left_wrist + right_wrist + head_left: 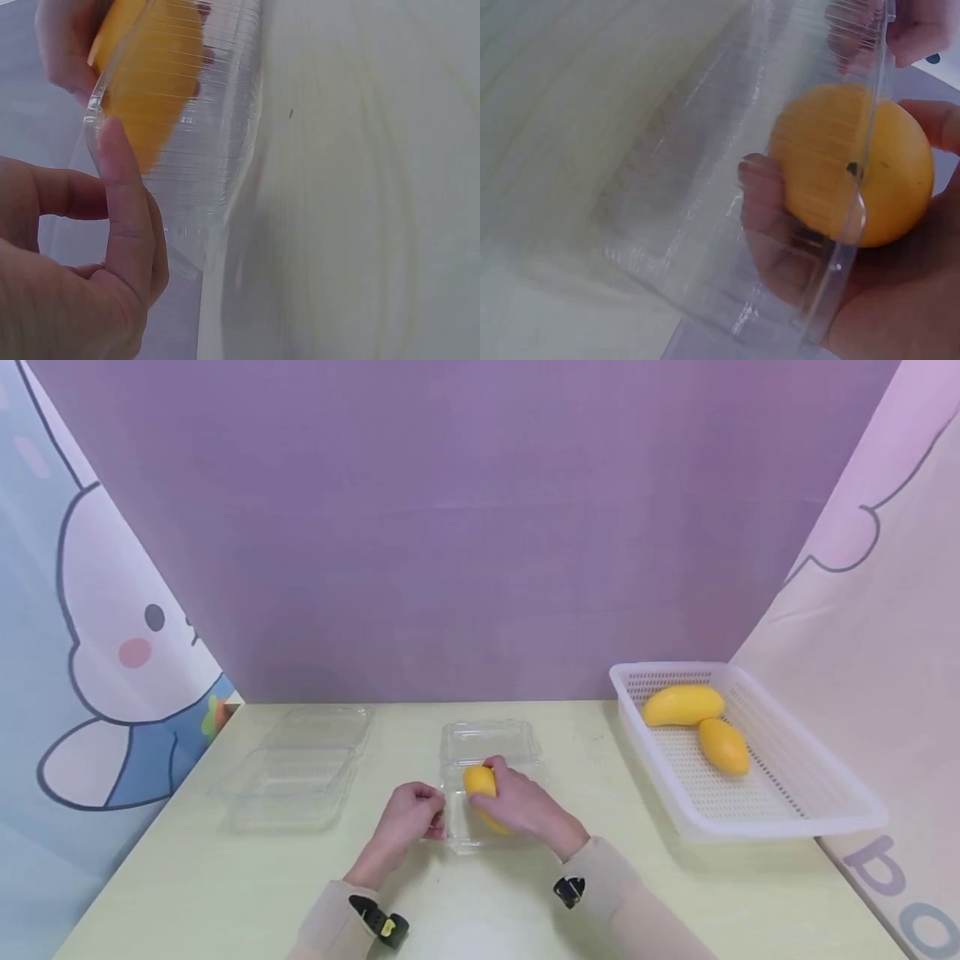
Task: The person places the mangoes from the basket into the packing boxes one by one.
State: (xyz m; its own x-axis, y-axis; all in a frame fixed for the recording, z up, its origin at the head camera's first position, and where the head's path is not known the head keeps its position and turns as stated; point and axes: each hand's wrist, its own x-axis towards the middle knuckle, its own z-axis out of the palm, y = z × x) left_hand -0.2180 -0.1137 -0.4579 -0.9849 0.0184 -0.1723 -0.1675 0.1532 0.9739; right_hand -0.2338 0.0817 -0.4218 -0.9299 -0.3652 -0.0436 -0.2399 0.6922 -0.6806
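Your right hand [525,802] had a rounded grip on a yellow mango [477,779], spread only as wide as the fruit, with the thumb on one side and the fingers bent round the other. The mango was partly below the rim of the clear box [459,814] in front of you, its length slanting from far left to near right. Through the plastic wall, the right wrist view showed your fingertips beside the fruit; holding it round the sides probably gave you control of its slant. I could not tell whether the mango touched the bottom.

Your left hand [407,818] was at the left edge of the box, thumb and forefinger close together in what looked like a light pinch on the rim. That hold likely steadied the thin plastic, which could slide if the fruit nudged it. The lid [491,739] lay folded back on the far side, out of the way of both hands.

To your left on the table [480,910], a second box [288,814] lay with its top folded back too. To your right, the white basket [780,827] held a long yellow fruit [684,705] and another mango [724,747] touching it, presumably placed there for your right arm's reach.
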